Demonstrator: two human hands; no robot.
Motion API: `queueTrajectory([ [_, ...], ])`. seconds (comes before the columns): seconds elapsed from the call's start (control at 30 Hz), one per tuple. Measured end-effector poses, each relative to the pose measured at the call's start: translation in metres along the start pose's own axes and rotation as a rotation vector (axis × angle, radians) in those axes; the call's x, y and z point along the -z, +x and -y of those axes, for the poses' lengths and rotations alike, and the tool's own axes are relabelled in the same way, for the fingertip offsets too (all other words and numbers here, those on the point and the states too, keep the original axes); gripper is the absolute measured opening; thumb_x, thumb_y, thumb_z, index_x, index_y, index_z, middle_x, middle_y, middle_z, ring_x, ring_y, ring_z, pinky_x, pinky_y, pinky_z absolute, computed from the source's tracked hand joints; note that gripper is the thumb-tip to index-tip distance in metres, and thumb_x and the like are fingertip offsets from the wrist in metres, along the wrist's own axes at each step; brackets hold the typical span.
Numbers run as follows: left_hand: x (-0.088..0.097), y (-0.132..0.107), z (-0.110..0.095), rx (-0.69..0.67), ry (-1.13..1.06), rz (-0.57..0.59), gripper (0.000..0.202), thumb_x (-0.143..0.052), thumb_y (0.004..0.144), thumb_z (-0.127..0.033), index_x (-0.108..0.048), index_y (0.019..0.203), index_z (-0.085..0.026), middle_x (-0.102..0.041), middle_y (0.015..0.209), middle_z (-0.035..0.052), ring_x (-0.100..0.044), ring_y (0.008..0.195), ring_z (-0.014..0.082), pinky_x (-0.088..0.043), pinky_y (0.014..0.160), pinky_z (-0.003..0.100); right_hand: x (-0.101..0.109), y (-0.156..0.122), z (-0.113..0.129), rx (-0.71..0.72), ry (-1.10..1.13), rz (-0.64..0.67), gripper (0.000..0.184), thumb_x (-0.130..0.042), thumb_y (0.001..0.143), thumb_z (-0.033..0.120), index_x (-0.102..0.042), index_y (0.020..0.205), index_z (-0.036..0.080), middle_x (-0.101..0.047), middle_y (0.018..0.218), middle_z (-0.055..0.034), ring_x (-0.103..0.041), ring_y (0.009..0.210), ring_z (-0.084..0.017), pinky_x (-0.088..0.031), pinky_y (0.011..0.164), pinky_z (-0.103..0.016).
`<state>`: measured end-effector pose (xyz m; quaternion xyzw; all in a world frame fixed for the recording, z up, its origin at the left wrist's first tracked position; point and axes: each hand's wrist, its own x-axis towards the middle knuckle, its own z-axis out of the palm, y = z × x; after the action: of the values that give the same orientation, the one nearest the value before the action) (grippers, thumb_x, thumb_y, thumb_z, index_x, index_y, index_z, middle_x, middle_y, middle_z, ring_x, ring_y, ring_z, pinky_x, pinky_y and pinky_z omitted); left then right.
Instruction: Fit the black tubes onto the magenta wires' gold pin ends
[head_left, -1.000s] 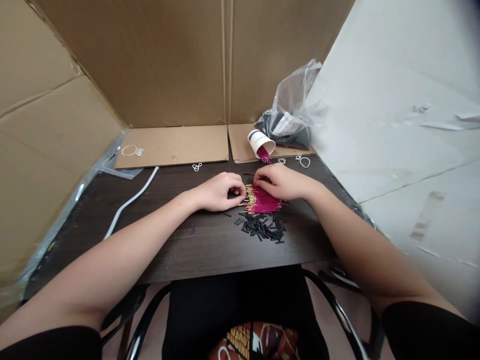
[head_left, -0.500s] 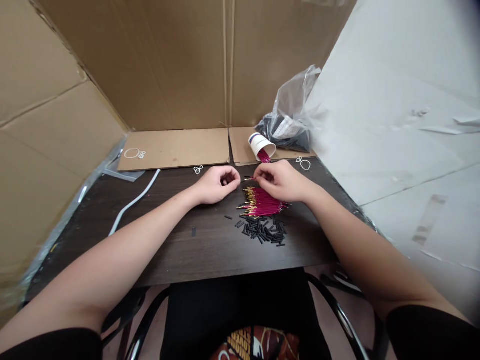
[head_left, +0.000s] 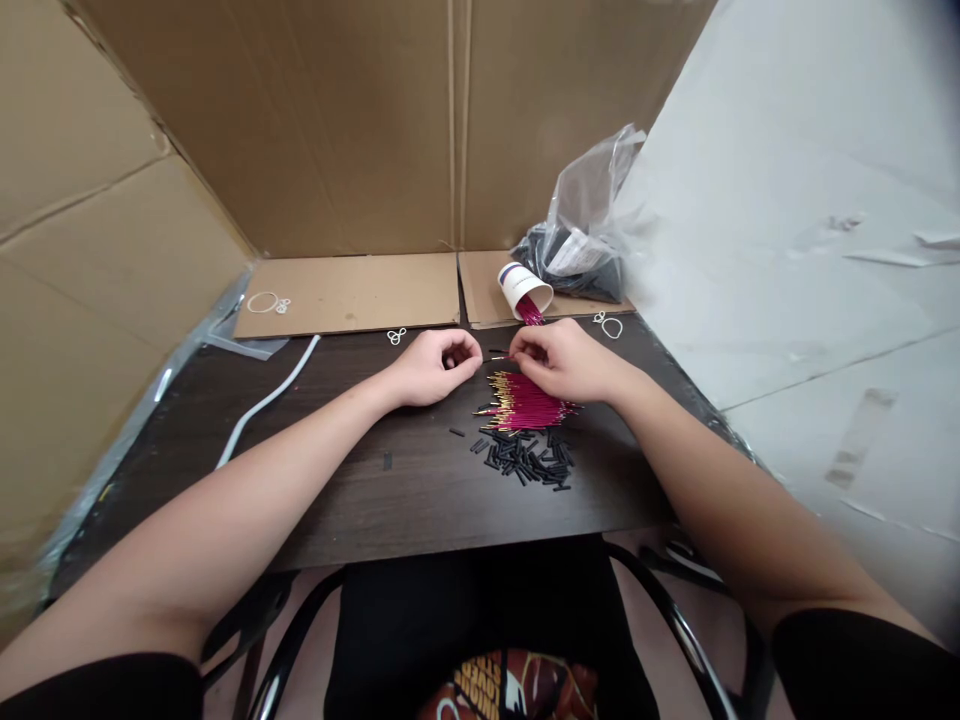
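My left hand point(head_left: 441, 368) is closed in a pinch above the table, a short black tube point(head_left: 487, 361) at its fingertips. Facing it, my right hand point(head_left: 561, 360) pinches a thin wire with a gold tip point(head_left: 499, 358) pointing left. Tube and tip are very close; whether they touch is too small to tell. Just below my right hand lies a row of magenta wires point(head_left: 531, 402) with gold tips, mostly pointing left. A heap of short black tubes point(head_left: 529, 460) lies nearer me.
Behind my right hand a white paper cup point(head_left: 517, 286) lies tipped, magenta wires spilling out. A clear bag point(head_left: 589, 250) of dark pieces stands at the back right. Cardboard sheets point(head_left: 352, 292), rubber bands point(head_left: 612, 328) and a grey tube point(head_left: 270, 400) lie around.
Both hands stay in nearly the same place and keep their pinches. The view has shifted very slightly. The piles are unchanged.
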<state>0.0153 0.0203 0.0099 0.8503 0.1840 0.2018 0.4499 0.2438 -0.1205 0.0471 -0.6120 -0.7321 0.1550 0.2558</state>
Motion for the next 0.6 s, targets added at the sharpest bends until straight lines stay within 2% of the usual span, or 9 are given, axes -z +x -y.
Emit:
queueTrajectory([
  [0.6,-0.0037,-0.0002,-0.0016,-0.014,0.024,-0.031,0.014,-0.073,0.095,-0.031,-0.075,0.093,-0.017,-0.074,0.085,0.0044,-0.059,0.073,0.0150,-0.051,0.070,0.031,-0.0060,0.0012,0.0045,0.049,0.008,-0.026,0.015,-0.060,0.096,0.017,-0.075,0.098,0.017,-0.073,0.082,-0.0038,-0.060,0.071,-0.016,-0.045,0.074,-0.033],
])
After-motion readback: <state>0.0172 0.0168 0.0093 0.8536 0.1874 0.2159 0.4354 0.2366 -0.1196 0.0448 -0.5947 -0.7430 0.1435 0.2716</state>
